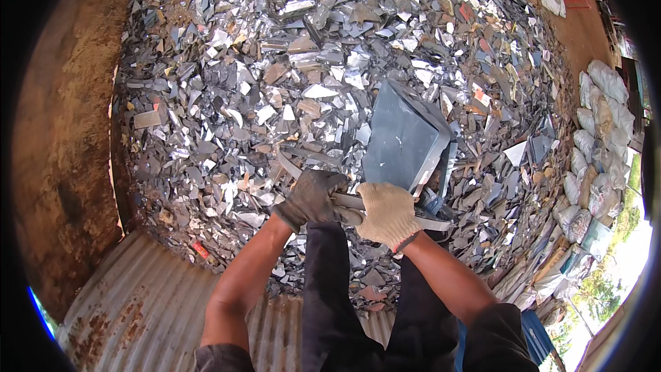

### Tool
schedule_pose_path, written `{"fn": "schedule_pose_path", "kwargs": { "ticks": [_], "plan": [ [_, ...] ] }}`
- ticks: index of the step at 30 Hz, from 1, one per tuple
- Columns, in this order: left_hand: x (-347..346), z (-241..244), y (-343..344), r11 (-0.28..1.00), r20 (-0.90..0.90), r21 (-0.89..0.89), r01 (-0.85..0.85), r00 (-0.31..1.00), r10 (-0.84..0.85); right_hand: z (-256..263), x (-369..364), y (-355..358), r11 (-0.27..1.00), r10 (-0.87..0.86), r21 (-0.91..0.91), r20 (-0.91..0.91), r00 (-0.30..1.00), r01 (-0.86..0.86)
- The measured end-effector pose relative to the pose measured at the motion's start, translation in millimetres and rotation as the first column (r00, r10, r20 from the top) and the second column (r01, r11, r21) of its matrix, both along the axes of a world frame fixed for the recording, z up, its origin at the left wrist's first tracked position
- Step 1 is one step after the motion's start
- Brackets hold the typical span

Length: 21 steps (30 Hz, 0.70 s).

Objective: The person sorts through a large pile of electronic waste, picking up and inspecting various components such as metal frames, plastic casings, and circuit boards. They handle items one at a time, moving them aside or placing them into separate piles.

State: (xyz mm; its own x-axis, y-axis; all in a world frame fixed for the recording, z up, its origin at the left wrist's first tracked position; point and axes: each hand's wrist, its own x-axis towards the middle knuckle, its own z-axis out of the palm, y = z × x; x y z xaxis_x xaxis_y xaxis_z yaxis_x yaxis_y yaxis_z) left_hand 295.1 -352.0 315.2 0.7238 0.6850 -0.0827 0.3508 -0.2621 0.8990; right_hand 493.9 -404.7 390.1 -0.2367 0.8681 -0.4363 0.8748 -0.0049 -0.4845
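Note:
My left hand (318, 197), in a dark, dirty work glove, is closed around a long narrow strip (347, 199) whose curved end sticks out at upper left. My right hand (387, 213), in a pale knitted glove, lies over the same strip and hides part of it; a flat length shows again to its right. Whether this is one piece or two I cannot tell. Just beyond the right hand stands a large dark grey-blue sheet piece (400, 137) with bent or joined edges, tilted on the heap. Broken glass-like shards (310, 108) lie all around.
A rusty brown wall (72, 129) rises at left. Corrugated metal sheet (139, 305) lies at lower left, behind my legs. Stuffed white sacks (599, 134) are stacked along the right side. A small red and yellow wrapper (200, 250) lies among sharp pieces.

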Motion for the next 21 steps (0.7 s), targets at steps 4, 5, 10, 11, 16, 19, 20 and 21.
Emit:
{"fn": "schedule_pose_path", "kwargs": {
  "ticks": [4, 5, 10, 11, 16, 19, 20, 21],
  "plan": [
    [6, 11, 4, 1.0, -0.099, 0.006, 0.007, 0.995, -0.006, 0, -1, -5, 0.997, -0.056, 0.047, 0.0, 0.998, 0.056],
    [7, 13, 5, 0.998, -0.146, -0.055, 0.017, 0.989, -0.025, 0, -1, -6, 0.996, -0.075, 0.056, -0.004, 0.997, 0.075],
    [27, 30, 30, 0.987, -0.22, -0.15, 0.049, 0.972, -0.081, -5, 6, -8, 0.981, -0.172, 0.095, 0.004, 0.985, 0.171],
    [32, 31, 33, 0.988, -0.223, -0.145, 0.056, 0.971, -0.087, -5, 8, -5, 0.978, -0.183, 0.1, 0.011, 0.983, 0.181],
    [72, 44, 58, 0.967, -0.218, -0.247, -0.068, 0.976, 0.013, -4, 37, 18, 0.912, -0.329, 0.221, -0.105, 0.939, 0.344],
    [92, 45, 58, 0.984, 0.069, 0.107, -0.145, 0.988, 0.138, -1, 56, 16, 0.843, -0.286, 0.442, -0.117, 0.951, 0.307],
    [94, 43, 57, 0.982, 0.073, 0.136, -0.128, 0.99, 0.119, -5, 59, 13, 0.86, -0.307, 0.407, -0.067, 0.949, 0.307],
    [97, 35, 52, 0.989, 0.093, 0.105, -0.108, 0.991, 0.098, -4, 62, 9, 0.881, -0.328, 0.354, -0.019, 0.945, 0.313]
  ]
}}
